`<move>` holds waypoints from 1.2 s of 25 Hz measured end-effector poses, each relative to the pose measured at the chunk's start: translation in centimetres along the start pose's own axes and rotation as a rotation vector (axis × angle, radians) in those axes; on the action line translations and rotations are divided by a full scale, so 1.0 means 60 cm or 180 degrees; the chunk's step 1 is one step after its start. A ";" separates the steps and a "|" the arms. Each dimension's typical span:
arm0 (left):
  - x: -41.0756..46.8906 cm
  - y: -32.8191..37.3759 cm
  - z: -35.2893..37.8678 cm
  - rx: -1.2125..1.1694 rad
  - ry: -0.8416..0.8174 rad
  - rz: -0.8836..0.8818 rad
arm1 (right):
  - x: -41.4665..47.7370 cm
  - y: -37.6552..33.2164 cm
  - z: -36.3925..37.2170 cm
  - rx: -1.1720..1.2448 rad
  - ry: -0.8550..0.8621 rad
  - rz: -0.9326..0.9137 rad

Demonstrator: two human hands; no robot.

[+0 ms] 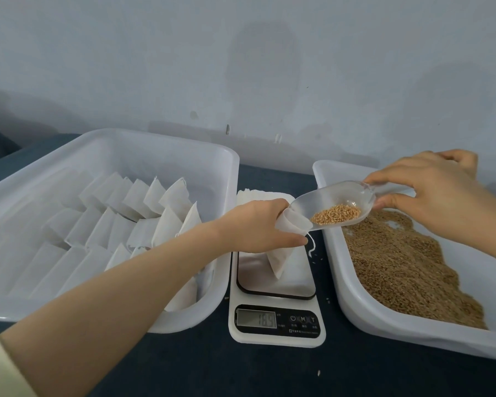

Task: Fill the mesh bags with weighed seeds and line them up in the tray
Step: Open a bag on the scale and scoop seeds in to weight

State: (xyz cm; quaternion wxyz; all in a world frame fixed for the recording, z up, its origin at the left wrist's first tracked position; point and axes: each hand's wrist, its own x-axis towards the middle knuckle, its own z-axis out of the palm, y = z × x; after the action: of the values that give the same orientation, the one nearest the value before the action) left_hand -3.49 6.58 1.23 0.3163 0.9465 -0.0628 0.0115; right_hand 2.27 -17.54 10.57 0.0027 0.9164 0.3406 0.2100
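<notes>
Dark blue cloth covered the table [212, 368], which stood against a pale, stained wall [241, 53]. At the centre, the left hand [258, 224] gripped a white mesh bag [282, 260] by its mouth, fingers curled round the rim to keep it open above the scale [278, 333]; the bag's lower corner hung down to the weighing plate. The right hand [430, 190] pinched the handle of a clear plastic scoop [327, 196] between thumb and fingers, its lip laid at the bag's mouth, with a small heap of seeds [335, 214] in its bowl. Digits showed on the scale's display, too blurred to read surely. Just behind the scale lay a stack of empty bags [255, 194]. To the left, a white tray [126, 144] held filled bags [143, 213] standing in overlapping rows. To the right, a second tray [384, 319] held loose brown grain [407, 265].
</notes>
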 end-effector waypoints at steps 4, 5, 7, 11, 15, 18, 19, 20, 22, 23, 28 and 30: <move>0.001 0.000 0.000 -0.0042 0.0022 0.0019 | 0.006 -0.004 -0.006 -0.0193 0.0007 -0.0099; 0.000 0.000 0.000 -0.0059 0.0032 0.0032 | 0.008 -0.005 -0.008 -0.0221 0.0006 -0.0121; -0.001 0.000 -0.001 -0.0099 0.0019 0.0043 | 0.010 -0.009 -0.013 -0.0277 -0.0005 -0.0169; -0.002 0.002 -0.003 -0.0116 -0.0003 0.0063 | 0.015 -0.016 -0.019 -0.0353 -0.0046 -0.0234; -0.001 0.002 -0.003 -0.0095 0.0023 0.0071 | 0.018 -0.024 -0.027 -0.0445 -0.0048 -0.0290; -0.001 0.002 -0.002 -0.0056 0.0046 0.0069 | 0.020 -0.031 -0.034 -0.0552 0.0014 -0.0377; 0.000 0.001 -0.002 -0.0049 0.0056 0.0069 | 0.021 -0.033 -0.037 -0.0580 0.0046 -0.0416; 0.000 0.001 -0.001 -0.0046 0.0062 0.0068 | 0.021 -0.036 -0.039 -0.0615 0.0079 -0.0455; 0.000 0.001 -0.001 -0.0050 0.0064 0.0053 | 0.022 -0.040 -0.042 -0.0689 0.0161 -0.0541; 0.000 0.000 0.000 -0.0052 0.0062 0.0040 | 0.021 -0.042 -0.043 -0.0720 0.0222 -0.0605; 0.000 -0.002 0.000 0.0008 0.0060 0.0051 | 0.020 -0.049 -0.043 -0.0955 0.0512 -0.0970; 0.001 -0.003 0.000 -0.0006 0.0057 0.0052 | 0.020 -0.051 -0.045 -0.1059 0.0686 -0.1118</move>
State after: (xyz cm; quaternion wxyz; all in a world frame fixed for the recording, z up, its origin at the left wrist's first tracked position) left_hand -3.42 6.72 1.12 0.3176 0.9455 -0.0677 0.0226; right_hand 0.14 -14.82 13.01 0.1535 0.8026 0.4536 0.3558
